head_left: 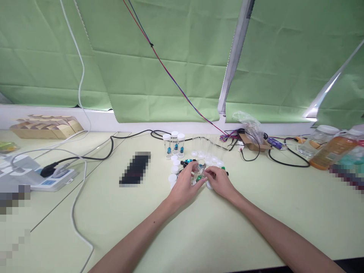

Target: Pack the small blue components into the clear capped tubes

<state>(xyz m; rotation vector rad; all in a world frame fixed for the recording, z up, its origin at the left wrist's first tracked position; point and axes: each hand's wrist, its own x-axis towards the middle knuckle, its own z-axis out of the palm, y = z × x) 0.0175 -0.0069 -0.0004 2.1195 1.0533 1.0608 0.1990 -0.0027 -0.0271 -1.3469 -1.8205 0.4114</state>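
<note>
Over the middle of the table, my left hand (pixel 184 182) curls its fingers and thumb around a small clear tube (pixel 201 163). A green piece (pixel 199 177) shows at the tube, between my two hands. Close against it on the right, my right hand (pixel 221 182) has its fingers pinched together; what they grip is too small to make out. Beneath the right fingers a white cap (pixel 209 185) is partly covered. Loose blue and black pieces (pixel 189 162) lie just beyond my left hand, and white caps (pixel 174 169) line its left side.
Behind my hands stand capped tubes with blue pieces (pixel 174 146) and several clear tubes (pixel 202 146). A dark pixelated slab (pixel 135 168) lies left. Farther out are a power strip (pixel 54 180), a cardboard divider box (pixel 47 127), cables, a small carton (pixel 256 144) and an orange bottle (pixel 331 153).
</note>
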